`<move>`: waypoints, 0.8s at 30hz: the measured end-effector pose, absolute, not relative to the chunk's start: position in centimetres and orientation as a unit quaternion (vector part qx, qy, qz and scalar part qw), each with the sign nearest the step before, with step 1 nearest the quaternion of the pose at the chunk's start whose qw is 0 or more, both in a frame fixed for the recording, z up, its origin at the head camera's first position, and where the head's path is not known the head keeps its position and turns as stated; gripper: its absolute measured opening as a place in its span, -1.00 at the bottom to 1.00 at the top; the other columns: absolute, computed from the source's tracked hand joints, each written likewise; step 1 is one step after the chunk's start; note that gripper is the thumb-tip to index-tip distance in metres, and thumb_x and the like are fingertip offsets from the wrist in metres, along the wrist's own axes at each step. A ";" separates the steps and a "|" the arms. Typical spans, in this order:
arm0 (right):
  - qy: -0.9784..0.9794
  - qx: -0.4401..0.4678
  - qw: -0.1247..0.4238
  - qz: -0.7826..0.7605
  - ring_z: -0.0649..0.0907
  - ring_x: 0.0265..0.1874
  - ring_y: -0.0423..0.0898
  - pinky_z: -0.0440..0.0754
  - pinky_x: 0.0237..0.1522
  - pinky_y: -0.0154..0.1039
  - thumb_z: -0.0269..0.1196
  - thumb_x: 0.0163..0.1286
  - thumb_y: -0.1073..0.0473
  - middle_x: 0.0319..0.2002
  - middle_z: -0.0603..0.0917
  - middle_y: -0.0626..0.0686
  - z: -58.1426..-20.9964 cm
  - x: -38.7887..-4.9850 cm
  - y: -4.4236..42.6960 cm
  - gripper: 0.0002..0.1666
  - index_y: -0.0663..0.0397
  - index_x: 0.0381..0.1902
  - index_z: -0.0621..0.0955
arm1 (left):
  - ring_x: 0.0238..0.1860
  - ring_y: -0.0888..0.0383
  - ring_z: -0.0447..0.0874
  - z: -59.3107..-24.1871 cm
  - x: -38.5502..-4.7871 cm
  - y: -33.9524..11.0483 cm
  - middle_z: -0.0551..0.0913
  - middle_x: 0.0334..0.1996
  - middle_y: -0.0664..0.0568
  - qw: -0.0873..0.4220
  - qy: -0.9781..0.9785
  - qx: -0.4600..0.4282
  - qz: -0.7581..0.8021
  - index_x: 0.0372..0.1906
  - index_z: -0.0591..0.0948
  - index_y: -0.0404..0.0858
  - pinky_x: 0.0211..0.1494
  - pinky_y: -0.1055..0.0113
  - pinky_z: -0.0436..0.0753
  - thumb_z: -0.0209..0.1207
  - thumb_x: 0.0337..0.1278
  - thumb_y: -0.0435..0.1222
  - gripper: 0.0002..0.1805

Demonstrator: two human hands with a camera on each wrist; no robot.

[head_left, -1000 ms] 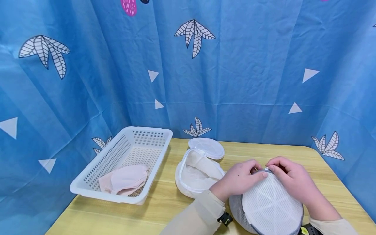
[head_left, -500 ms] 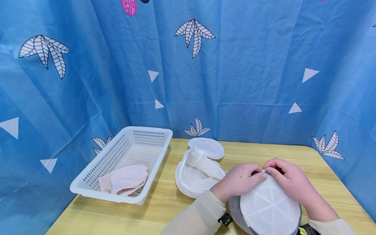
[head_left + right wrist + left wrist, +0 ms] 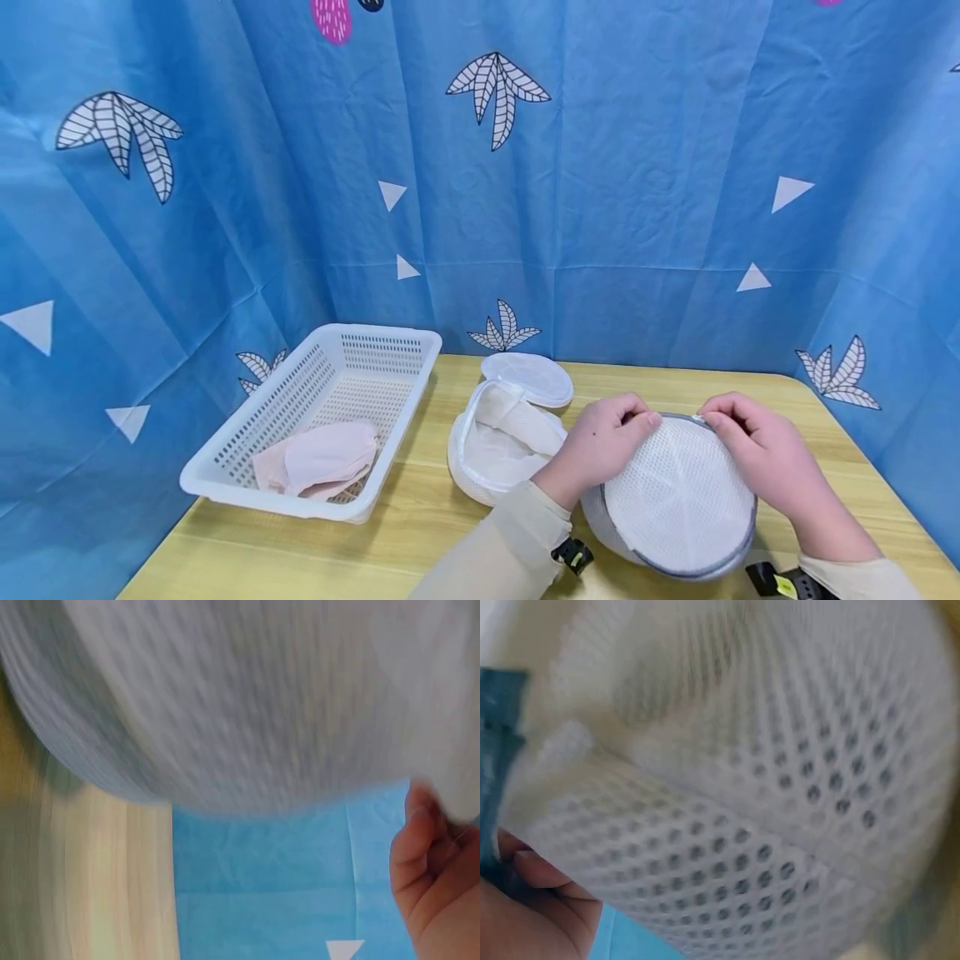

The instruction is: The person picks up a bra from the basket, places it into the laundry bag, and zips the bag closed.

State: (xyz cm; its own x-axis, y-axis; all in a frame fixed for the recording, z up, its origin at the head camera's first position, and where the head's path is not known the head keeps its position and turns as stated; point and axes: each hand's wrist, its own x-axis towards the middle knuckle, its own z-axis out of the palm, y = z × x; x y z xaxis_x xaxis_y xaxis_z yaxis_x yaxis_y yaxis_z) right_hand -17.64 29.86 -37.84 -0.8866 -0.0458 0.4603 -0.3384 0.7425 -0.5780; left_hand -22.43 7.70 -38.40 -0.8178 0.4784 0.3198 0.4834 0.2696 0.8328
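A rounded white mesh laundry bag with grey edging (image 3: pixel 678 500) is held over the near right part of the table, its round lid facing up. My left hand (image 3: pixel 607 437) pinches its far rim on the left. Farther right on the same rim, my right hand (image 3: pixel 768 450) pinches at a small white zipper pull (image 3: pixel 699 419). Mesh (image 3: pixel 780 787) fills most of the left wrist view, with left-hand fingers (image 3: pixel 540 870) at its lower left. In the right wrist view the mesh is blurred, and right-hand fingers (image 3: pixel 424 832) grip its edge.
A second white mesh laundry bag (image 3: pixel 472 475) stands to the left with its lid (image 3: pixel 528 379) folded back and pale cloth inside. Farther left, a white plastic basket (image 3: pixel 375 475) holds folded pale pink cloth (image 3: pixel 330 458). Blue curtain (image 3: pixel 637 167) hangs behind the wooden table (image 3: pixel 405 550).
My right hand has moved right along the rim and my left hand slightly left, so a gap separates them. The bag has shifted up and its lid looks rounder.
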 end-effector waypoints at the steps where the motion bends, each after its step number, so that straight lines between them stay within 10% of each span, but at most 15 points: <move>1: -0.910 0.095 0.214 0.343 0.54 -0.44 -0.21 0.49 -0.45 -0.29 0.11 0.61 0.10 -0.28 0.65 -0.02 -37.8 -17.7 30.0 -0.83 -0.05 -0.13 0.63 | -0.47 0.35 0.45 -38.4 -22.4 7.7 0.53 -0.50 0.27 0.008 -0.793 -0.294 -0.534 -0.36 0.61 -0.01 -0.42 0.45 0.46 0.14 0.47 -0.06 -0.76; 24: -0.909 0.110 0.225 0.334 0.57 -0.35 -0.30 0.48 -0.36 -0.41 0.21 0.55 0.14 -0.24 0.70 -0.10 -37.3 -17.4 30.3 -0.89 -0.14 -0.16 0.68 | -0.37 0.40 0.53 -38.1 -21.8 8.1 0.64 -0.35 0.30 -0.071 -0.822 -0.340 -0.452 0.20 0.66 0.06 -0.27 0.49 0.53 0.08 0.48 0.04 -0.63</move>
